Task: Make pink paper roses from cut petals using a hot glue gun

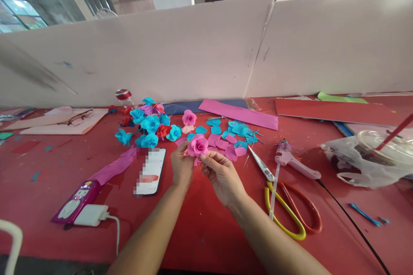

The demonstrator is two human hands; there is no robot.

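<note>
I hold the layered, round pink paper rose point(198, 146) above the red tabletop surface point(203, 227), just on my side of the loose pink paper petals point(231, 153). My left grip point(182, 165) closes at its left edge; my right grip point(223, 177) pinches its lower right petals between thumb and finger. The bloom faces me; its underside is hidden, so I cannot tell its long axis.

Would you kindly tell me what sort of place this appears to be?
Probably a craft workspace, judging by the handheld pink flower, the loose petals and the glue gun.
</note>
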